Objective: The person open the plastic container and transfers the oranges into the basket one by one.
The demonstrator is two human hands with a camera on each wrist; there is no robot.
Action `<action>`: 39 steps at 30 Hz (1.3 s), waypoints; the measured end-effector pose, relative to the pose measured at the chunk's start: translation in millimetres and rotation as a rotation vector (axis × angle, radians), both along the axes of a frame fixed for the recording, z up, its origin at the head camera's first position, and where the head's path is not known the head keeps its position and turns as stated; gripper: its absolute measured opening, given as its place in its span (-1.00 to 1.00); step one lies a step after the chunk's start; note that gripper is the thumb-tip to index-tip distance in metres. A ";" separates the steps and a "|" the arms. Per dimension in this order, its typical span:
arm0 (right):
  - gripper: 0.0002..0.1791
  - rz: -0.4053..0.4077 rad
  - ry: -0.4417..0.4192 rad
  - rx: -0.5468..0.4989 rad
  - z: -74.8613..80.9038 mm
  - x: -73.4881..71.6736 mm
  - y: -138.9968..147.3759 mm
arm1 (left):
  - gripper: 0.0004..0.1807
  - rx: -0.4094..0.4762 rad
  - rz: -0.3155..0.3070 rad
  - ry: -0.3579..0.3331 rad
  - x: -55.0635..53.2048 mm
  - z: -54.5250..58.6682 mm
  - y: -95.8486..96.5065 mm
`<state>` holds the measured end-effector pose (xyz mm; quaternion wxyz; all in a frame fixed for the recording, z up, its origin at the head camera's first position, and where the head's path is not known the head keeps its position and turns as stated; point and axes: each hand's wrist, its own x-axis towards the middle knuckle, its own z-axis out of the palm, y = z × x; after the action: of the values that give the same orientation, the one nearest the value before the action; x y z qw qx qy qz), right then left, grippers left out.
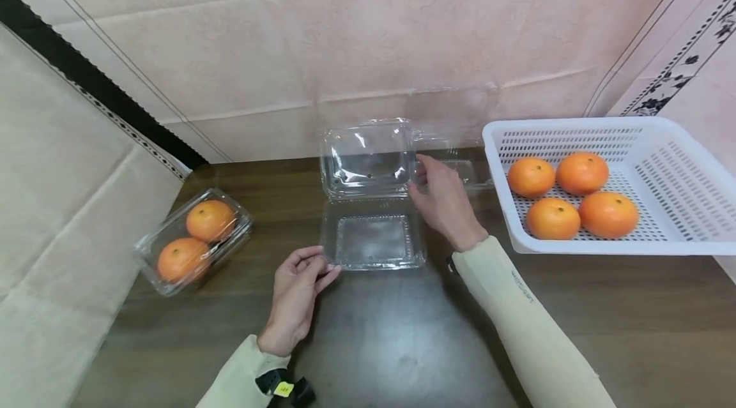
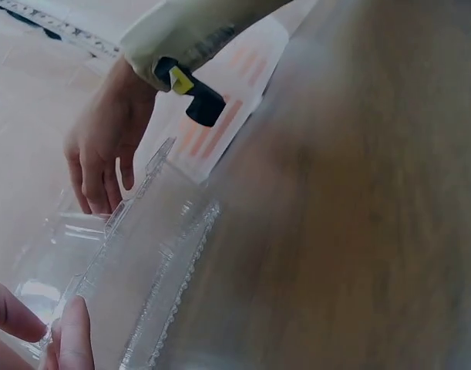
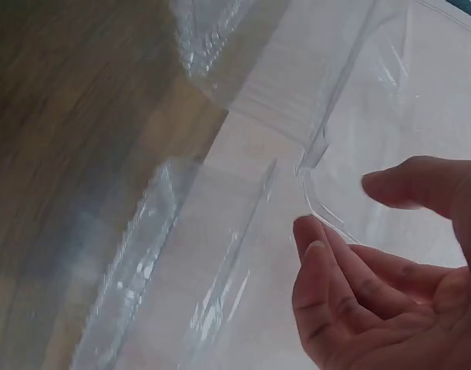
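Note:
A clear plastic clamshell box [image 1: 374, 235] lies unfolded on the table, its lid [image 1: 368, 159] tilted up at the back. At the box's front left corner, my left hand [image 1: 296, 299] pinches the rim between thumb and fingers; the left wrist view shows these fingers [image 2: 75, 331] at the plastic edge. My right hand [image 1: 439, 200] is beside the lid's right edge. Seen from the right wrist, its thumb [image 3: 420, 183] stands apart from the loosely bent fingers, with fingertips close to the clear edge.
On the left sits a closed clear box [image 1: 232, 235] with two oranges [image 1: 183, 260] inside. A white slotted basket [image 1: 678, 184] holding several oranges [image 1: 608, 214] stands at the right. Behind my right hand is more clear plastic packaging [image 1: 460, 168], near the cloth-covered wall [image 1: 368, 44].

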<state>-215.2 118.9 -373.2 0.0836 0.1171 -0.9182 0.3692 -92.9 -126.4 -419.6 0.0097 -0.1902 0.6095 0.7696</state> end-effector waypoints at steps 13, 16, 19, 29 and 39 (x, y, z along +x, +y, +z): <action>-0.25 0.047 -0.081 -0.001 2.9 -26.3 -24.5 | -0.62 0.016 0.029 -0.015 -32.6 4.7 -19.0; -0.20 0.034 -0.109 -0.009 3.6 -33.3 -27.8 | -0.62 0.022 0.029 -0.005 -42.8 5.6 -21.0; -0.12 0.023 -0.160 -0.020 5.1 -40.4 -31.3 | -0.61 0.029 0.027 -0.009 -52.8 5.8 -23.0; 0.01 0.010 -0.217 -0.008 9.3 -59.7 -39.2 | -0.61 0.077 0.087 0.009 -83.0 0.9 -24.3; 0.02 0.017 -0.204 0.098 7.2 -66.9 -44.9 | -0.61 0.087 0.137 0.034 -102.0 0.2 -14.6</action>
<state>-282.2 73.9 -366.0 -0.0190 0.0907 -0.9378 0.3345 -194.9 -140.9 -419.4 -0.0449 -0.2178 0.5613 0.7972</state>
